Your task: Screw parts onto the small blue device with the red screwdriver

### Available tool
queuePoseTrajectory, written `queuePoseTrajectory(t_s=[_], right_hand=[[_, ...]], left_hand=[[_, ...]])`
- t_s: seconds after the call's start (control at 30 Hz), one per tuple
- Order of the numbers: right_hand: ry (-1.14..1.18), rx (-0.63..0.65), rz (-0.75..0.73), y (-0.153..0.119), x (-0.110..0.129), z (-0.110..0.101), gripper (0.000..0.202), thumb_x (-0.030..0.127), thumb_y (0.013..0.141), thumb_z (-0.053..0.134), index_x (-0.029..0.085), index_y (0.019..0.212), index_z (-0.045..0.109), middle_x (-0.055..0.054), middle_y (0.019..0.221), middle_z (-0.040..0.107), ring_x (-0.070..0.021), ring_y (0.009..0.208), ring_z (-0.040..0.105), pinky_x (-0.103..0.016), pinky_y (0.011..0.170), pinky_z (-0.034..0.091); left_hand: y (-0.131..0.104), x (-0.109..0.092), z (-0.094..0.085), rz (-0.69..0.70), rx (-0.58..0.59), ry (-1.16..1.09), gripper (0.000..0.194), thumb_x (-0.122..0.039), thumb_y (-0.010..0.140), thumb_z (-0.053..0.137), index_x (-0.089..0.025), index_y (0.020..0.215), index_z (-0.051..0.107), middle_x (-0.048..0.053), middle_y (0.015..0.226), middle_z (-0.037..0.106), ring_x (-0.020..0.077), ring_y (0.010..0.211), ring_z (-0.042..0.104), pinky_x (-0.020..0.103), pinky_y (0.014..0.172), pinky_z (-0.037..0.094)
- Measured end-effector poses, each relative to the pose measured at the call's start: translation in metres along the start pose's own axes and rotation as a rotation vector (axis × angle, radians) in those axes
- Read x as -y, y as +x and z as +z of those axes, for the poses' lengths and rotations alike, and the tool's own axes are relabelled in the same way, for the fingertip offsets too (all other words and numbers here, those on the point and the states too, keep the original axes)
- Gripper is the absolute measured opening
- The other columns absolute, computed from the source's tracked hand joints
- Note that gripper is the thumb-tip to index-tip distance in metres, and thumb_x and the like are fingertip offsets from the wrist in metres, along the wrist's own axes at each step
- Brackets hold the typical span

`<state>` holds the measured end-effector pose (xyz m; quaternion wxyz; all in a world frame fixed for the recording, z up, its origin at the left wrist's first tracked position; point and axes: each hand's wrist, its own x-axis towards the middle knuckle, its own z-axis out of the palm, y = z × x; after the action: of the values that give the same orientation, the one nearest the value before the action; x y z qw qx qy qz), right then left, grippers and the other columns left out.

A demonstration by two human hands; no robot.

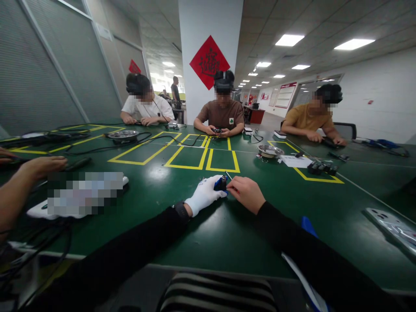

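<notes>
My left hand, in a white glove, is wrapped round a small black-and-blue part with a shiny metal cylinder on top. Its exact kind is too small to make out. My bare right hand is closed in a pinch on a thin rod, whose tip sticks out up and to the left, close beside the part. Its fingertips are right at the part's right side; whether they touch it, I cannot tell. Both hands are above the green table, near its middle.
Yellow tape outlines mark the table. Metal bowls, a white paper, black blocks and cables lie around. At left are a blurred white object and another person's hand. Several people wearing headsets sit opposite.
</notes>
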<state>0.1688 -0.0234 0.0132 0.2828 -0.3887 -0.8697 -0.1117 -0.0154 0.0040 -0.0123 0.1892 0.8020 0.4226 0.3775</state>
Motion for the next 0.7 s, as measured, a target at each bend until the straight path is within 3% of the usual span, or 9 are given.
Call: queuePoseTrajectory(t_s=[0.37, 0.7], right_hand=[[-0.119, -0.033, -0.065, -0.0032, -0.0001, 0.0036, 0.016, 0.024, 0.09, 0.05, 0.018, 0.085, 0.064, -0.003, 0.084, 0.067, -0.0148, 0.076, 0.058, -0.029, 0.068, 0.033], [-0.217, 0.053, -0.201, -0.0008, -0.0008, -0.0045, 0.019, 0.02, 0.092, 0.045, 0.018, 0.092, 0.065, -0.005, 0.087, 0.066, -0.0162, 0.081, 0.057, -0.031, 0.074, 0.033]], left_hand=[[-0.0022, -0.006, -0.0038, 0.032, 0.024, 0.079, 0.051, -0.031, 0.067, 0.072, -0.024, 0.115, 0.06, 0.005, 0.114, 0.065, 0.0262, 0.107, 0.059, 0.037, 0.094, 0.045], [-0.0011, -0.0088, -0.0061, 0.02, 0.061, 0.115, 0.053, -0.034, 0.069, 0.069, -0.025, 0.119, 0.057, 0.002, 0.115, 0.065, 0.0232, 0.108, 0.059, 0.034, 0.096, 0.043]])
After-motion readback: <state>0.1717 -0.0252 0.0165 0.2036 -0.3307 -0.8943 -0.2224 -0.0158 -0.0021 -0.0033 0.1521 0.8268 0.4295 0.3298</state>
